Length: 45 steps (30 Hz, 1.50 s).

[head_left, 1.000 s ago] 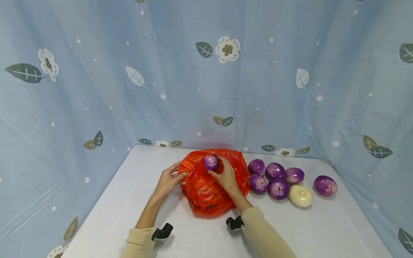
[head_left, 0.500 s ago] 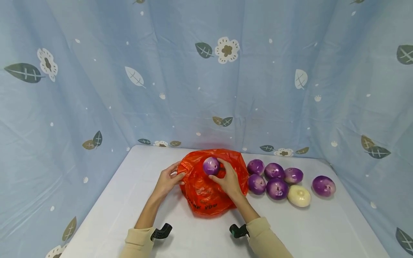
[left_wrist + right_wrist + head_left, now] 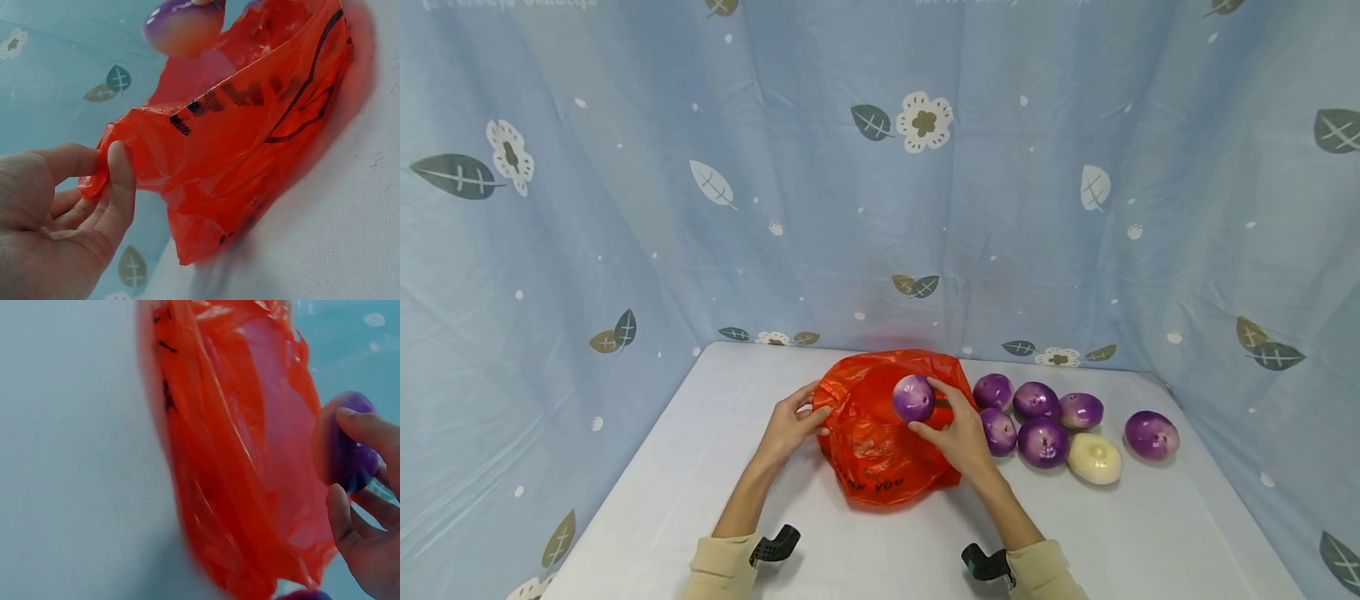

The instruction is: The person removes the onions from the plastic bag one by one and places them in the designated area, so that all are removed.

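A red plastic bag (image 3: pixel 872 442) with black lettering stands on the white table, its mouth spread. My left hand (image 3: pixel 790 425) pinches the bag's left rim between thumb and fingers; the left wrist view shows the film (image 3: pixel 94 178) folded in that grip. My right hand (image 3: pixel 964 433) holds a glossy purple onion (image 3: pixel 913 398) with a paler patch, thumb below and fingers above. In the head view this onion overlaps the bag's opening. The right wrist view shows the onion (image 3: pixel 347 444) beside the bag's mouth, in the fingers.
Right of the bag lies a cluster of several purple onions (image 3: pixel 1042 442) with one pale yellow onion (image 3: pixel 1094 459). Another purple onion (image 3: pixel 1152 435) lies apart at the far right. A blue patterned curtain (image 3: pixel 820 208) surrounds the white table (image 3: pixel 865 558).
My right hand has drawn back to the right and nearer to me, with the purple onion in its fingers. My left hand keeps its hold on the bag's rim.
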Motion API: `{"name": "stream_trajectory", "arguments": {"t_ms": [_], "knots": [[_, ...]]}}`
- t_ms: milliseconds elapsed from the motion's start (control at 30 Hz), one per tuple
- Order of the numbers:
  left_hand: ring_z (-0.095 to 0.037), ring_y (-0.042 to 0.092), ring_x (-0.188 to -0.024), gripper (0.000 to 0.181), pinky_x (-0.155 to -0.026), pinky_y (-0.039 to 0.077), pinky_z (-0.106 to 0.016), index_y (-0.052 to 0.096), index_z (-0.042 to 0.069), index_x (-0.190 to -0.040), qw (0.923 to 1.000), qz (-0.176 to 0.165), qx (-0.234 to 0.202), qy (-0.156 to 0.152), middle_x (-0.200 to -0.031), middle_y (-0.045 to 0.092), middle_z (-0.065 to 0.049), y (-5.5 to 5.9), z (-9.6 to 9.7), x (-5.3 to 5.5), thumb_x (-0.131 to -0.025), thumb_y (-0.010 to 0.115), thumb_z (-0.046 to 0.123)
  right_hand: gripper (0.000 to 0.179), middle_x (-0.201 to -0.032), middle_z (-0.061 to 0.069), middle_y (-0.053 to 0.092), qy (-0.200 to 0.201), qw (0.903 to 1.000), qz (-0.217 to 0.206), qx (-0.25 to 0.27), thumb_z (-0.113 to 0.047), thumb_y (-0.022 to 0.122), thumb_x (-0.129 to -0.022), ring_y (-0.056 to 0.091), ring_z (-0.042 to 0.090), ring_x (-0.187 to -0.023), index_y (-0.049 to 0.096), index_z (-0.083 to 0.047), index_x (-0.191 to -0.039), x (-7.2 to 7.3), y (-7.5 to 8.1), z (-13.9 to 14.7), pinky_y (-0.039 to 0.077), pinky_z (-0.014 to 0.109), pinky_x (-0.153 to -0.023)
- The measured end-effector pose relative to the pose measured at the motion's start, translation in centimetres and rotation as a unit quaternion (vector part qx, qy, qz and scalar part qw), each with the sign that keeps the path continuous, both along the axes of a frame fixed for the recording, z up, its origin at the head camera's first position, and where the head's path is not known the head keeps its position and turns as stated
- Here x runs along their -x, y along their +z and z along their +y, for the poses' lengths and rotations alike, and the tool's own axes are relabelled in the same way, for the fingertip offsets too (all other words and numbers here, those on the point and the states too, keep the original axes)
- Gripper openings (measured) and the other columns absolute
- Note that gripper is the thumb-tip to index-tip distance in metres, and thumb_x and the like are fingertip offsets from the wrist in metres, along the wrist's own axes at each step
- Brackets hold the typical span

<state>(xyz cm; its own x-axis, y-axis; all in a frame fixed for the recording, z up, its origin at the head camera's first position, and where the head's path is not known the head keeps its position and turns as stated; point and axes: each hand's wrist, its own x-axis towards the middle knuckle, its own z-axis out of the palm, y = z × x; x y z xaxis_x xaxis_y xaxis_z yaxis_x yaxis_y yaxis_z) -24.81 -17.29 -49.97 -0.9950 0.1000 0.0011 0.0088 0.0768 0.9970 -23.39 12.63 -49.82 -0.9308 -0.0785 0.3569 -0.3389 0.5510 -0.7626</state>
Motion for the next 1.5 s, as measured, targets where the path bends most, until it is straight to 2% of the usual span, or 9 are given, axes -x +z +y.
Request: {"name": "stream_trajectory", "arguments": {"t_ms": [167,267,567,733,867,1000,1167,1367,1500], "knots": [[-0.009,0.069,-0.082,0.057,-0.080,0.060,-0.050,0.044,0.006,-0.146,1.0000,0.005,-0.001,-0.004,-0.132,0.055,-0.024,-0.1,0.0,0.0,-0.093,0.066,0.008,0.074,-0.136,0.005,0.057,0.000,1.0000,-0.007,-0.004,-0.033,0.083,-0.077,0.062,0.031,-0.101,0.049,-0.024,-0.141,-0.8,0.7,1.9,0.060,0.036,-0.084],[-0.009,0.069,-0.082,0.058,-0.081,0.059,-0.051,0.043,0.006,-0.147,1.0000,0.005,0.002,-0.006,-0.133,0.055,-0.024,-0.1,0.0,0.0,-0.093,0.066,0.009,0.074,-0.132,0.006,0.058,-0.006,0.9999,-0.013,-0.002,-0.034,0.083,-0.078,0.059,0.028,-0.086,0.048,-0.025,-0.143,-1.4,1.3,3.1,0.058,0.025,-0.065],[-0.010,0.069,-0.079,0.057,-0.079,0.060,-0.049,0.043,0.008,-0.147,1.0000,0.003,0.003,-0.004,-0.135,0.054,-0.024,0.1,-0.1,0.0,-0.094,0.065,0.008,0.077,-0.127,0.010,0.062,-0.048,0.9976,0.015,-0.048,-0.033,0.084,-0.077,0.063,0.027,-0.092,0.047,-0.022,-0.144,-2.9,2.1,8.0,0.057,0.018,-0.067],[-0.010,0.069,-0.080,0.057,-0.081,0.059,-0.052,0.044,0.007,-0.146,1.0000,0.005,0.003,-0.003,-0.135,0.054,-0.024,0.1,-0.1,0.0,-0.094,0.065,0.008,0.079,-0.128,0.011,0.063,-0.073,0.9942,0.043,-0.067,-0.027,0.086,-0.075,0.064,0.027,-0.104,0.048,-0.018,-0.143,-3.6,2.0,11.2,0.062,0.032,-0.077],[-0.010,0.069,-0.081,0.056,-0.081,0.058,-0.052,0.044,0.008,-0.146,1.0000,0.002,0.005,-0.001,-0.135,0.054,-0.023,0.1,-0.1,0.0,-0.094,0.065,0.008,0.079,-0.126,0.012,0.063,-0.081,0.9926,0.056,-0.071,-0.023,0.087,-0.074,0.063,0.026,-0.106,0.049,-0.016,-0.143,-4.3,2.0,13.2,0.061,0.026,-0.076],[-0.011,0.070,-0.081,0.056,-0.081,0.058,-0.053,0.044,0.008,-0.146,1.0000,0.000,0.005,-0.001,-0.134,0.054,-0.024,0.1,-0.1,-0.1,-0.094,0.065,0.007,0.081,-0.124,0.015,0.062,-0.093,0.9916,0.061,-0.066,-0.018,0.088,-0.072,0.061,0.007,-0.100,0.049,-0.015,-0.143,-5.1,1.8,15.3,0.053,0.010,-0.064],[-0.010,0.069,-0.080,0.056,-0.080,0.060,-0.050,0.044,0.008,-0.146,1.0000,0.002,0.005,-0.002,-0.133,0.055,-0.024,0.1,-0.1,0.0,-0.094,0.064,0.008,0.082,-0.131,0.017,0.058,-0.111,0.9901,0.065,-0.056,-0.012,0.088,-0.072,0.047,-0.022,-0.100,0.049,-0.013,-0.144,-6.2,1.9,17.9,0.053,0.008,-0.064],[-0.010,0.070,-0.081,0.057,-0.075,0.063,-0.041,0.043,0.007,-0.147,1.0000,0.003,0.003,-0.003,-0.134,0.055,-0.024,0.0,-0.2,0.1,-0.094,0.065,0.008,0.081,-0.130,0.022,0.058,-0.156,0.9842,0.057,-0.060,-0.013,0.087,-0.073,0.044,-0.028,-0.097,0.048,-0.013,-0.144,-7.0,2.1,20.7,0.050,0.003,-0.062],[-0.010,0.070,-0.081,0.057,-0.071,0.064,-0.036,0.044,0.007,-0.146,1.0000,0.005,0.002,-0.003,-0.133,0.055,-0.024,-0.1,-0.2,0.1,-0.094,0.064,0.007,0.080,-0.122,0.006,0.061,-0.194,0.9776,0.060,-0.056,-0.012,0.087,-0.073,0.046,-0.026,-0.090,0.049,-0.015,-0.143,-7.3,2.1,22.3,0.048,0.000,-0.063]]}}
